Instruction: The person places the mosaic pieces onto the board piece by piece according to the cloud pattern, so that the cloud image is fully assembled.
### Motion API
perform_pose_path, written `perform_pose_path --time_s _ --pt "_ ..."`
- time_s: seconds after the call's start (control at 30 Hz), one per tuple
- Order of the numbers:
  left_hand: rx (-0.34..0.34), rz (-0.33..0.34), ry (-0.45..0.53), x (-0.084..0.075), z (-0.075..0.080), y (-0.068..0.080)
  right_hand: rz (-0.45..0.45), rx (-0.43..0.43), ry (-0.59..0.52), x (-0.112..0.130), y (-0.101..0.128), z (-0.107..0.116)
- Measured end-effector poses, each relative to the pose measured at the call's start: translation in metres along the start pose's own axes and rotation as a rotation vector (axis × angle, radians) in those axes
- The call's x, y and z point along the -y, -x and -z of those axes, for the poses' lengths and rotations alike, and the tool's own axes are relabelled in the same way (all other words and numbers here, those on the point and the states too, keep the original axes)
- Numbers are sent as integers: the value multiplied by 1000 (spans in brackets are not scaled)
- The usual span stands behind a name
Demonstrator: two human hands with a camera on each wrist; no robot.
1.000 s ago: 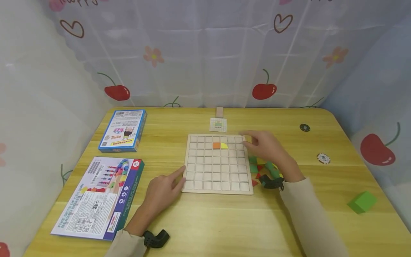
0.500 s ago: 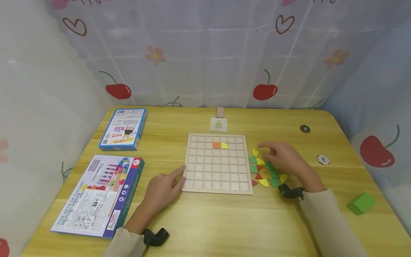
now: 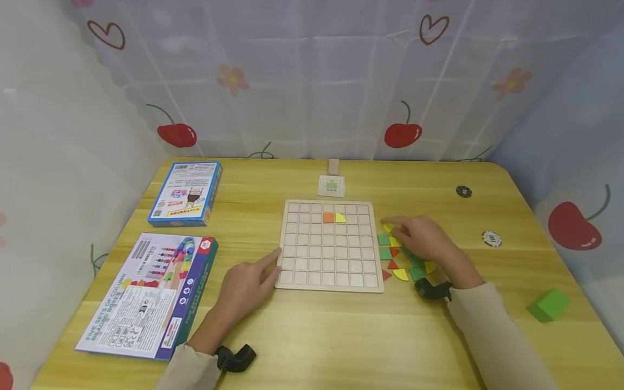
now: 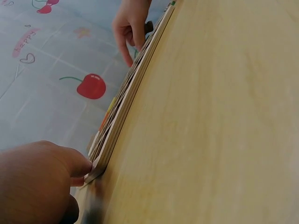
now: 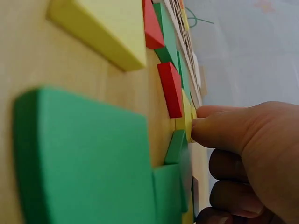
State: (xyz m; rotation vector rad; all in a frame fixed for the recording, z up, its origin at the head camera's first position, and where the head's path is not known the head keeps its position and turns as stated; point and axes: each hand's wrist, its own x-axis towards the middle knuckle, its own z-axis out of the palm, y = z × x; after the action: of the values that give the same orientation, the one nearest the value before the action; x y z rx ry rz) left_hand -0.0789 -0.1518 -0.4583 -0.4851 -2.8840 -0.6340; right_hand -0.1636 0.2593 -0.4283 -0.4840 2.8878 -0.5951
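Observation:
A wooden grid board [image 3: 307, 251] lies at the middle of the table, with an orange square [image 3: 329, 217] and a yellow quarter-circle [image 3: 340, 218] side by side in its cells. My left hand [image 3: 244, 290] touches the board's left edge near the front corner, index finger and thumb extended. Just beyond the board's right side, my right hand [image 3: 423, 236] pinches a yellow quarter-circle piece [image 3: 388, 228] between thumb and index finger. Beneath and around that hand lie green squares [image 3: 385, 253], red triangles [image 3: 392, 265] and more yellow quarter-circles [image 3: 400, 275]; its palm hides some pieces.
A small pattern card [image 3: 331, 186] leans by a wooden block [image 3: 333, 166] behind the board. Two boxes, one blue-edged [image 3: 182, 195] and one purple [image 3: 141, 303], lie at left. A black chip [image 3: 464, 191], a white chip [image 3: 491, 239] and a green block [image 3: 548, 305] are at right.
My right hand has moved from the board's upper right corner to the loose pieces and come down on a yellow quarter-circle. My left hand stays at the board's edge.

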Motion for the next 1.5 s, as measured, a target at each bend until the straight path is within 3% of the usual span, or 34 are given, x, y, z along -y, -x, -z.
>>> perform_pose_path --time_s 0.47,0.9,1.27,1.5 --pt "6 9 -2 -1 0 0 -106 -87 53 -5 -3 -2" --pt "2 1 -9 0 -1 0 -21 -20 -15 -6 0 -1" --pt "5 5 -6 -1 -1 1 -38 -49 15 -4 -1 -2" --pt "10 15 -1 -2 0 1 11 -116 -10 8 -3 -8"
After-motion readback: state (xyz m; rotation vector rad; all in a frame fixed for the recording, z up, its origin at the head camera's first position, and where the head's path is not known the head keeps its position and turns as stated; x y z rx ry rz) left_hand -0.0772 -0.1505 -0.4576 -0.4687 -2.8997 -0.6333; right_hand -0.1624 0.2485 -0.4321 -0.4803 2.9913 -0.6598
